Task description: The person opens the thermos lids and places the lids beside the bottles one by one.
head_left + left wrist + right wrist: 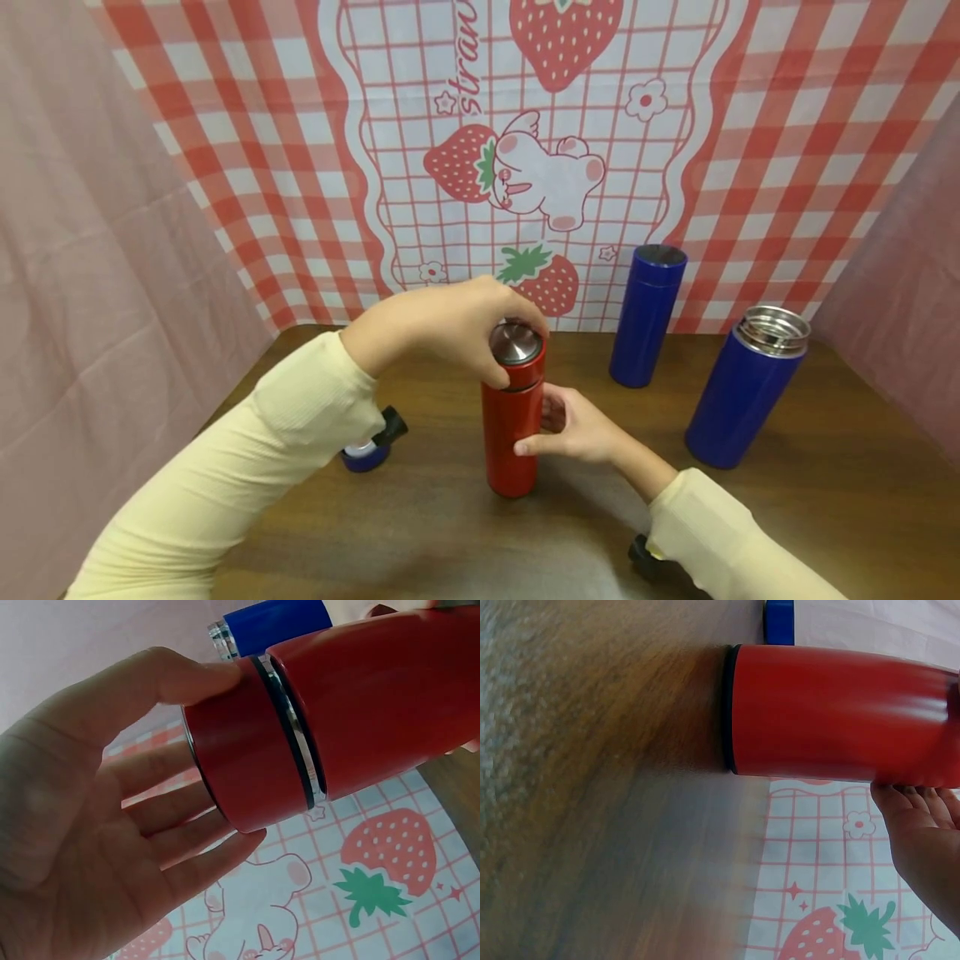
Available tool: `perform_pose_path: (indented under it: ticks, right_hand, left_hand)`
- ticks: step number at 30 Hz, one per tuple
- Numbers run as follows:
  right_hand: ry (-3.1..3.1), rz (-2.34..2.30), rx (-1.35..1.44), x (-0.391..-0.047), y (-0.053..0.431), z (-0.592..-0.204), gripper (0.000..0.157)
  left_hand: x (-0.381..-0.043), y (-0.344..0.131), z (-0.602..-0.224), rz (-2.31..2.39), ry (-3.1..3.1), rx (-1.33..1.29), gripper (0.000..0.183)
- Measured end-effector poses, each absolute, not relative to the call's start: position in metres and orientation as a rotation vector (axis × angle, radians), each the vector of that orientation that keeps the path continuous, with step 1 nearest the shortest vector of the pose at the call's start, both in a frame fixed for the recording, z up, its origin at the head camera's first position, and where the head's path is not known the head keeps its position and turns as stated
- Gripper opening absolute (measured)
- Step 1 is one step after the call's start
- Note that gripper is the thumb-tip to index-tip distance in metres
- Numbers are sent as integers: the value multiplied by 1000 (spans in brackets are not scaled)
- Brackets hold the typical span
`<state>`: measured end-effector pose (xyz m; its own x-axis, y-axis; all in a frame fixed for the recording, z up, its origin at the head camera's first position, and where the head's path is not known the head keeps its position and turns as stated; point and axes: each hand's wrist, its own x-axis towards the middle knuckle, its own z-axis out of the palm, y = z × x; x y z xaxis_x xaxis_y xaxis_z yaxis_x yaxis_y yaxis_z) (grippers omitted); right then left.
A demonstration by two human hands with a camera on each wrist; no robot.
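Note:
A red thermos bottle (pixel 512 442) stands upright on the table in the head view. My left hand (pixel 465 329) holds its red lid (pixel 240 742) from above, thumb on one side and fingers on the other. The lid's top is shiny metal. In the left wrist view a narrow gap with a silver ring (pixel 300 742) shows between lid and body. Lower down, my right hand (pixel 577 427) grips the body, its thumb at the front; the far fingers are partly hidden. The bottle's black base edge (pixel 730 709) meets the table in the right wrist view.
To the right stand a blue thermos (pixel 647 321) with its top on and a wider blue thermos (pixel 742 400), uncapped with a silver mouth. A blue lid (pixel 365 457) lies left, partly behind the left sleeve. Checked strawberry cloth (pixel 675 125) hangs behind the table (pixel 360 533).

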<state>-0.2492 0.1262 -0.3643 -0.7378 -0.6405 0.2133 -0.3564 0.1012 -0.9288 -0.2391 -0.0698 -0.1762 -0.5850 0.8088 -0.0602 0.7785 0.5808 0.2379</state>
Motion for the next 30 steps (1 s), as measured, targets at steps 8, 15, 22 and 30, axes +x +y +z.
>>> perform_pose_path:
  ticks: [8,15,22,30]
  right_hand:
    - [2133,-1683,-1009,-249,126,-365,59]
    - [2137,-1684,-1006,-250,127,-366,59]
    - [2121,-1692,-998,-250,127,-368,60]
    - [2112,-1699,-1034,-250,127,-366,59]
  left_hand:
    - [-240,-69,-180,268,2704,1297,44]
    - [-241,-66,-184,249,2766,1337,39]
    - [-241,-64,-187,214,2827,1292,37]
    - [-241,-60,-188,169,2886,1248,38]
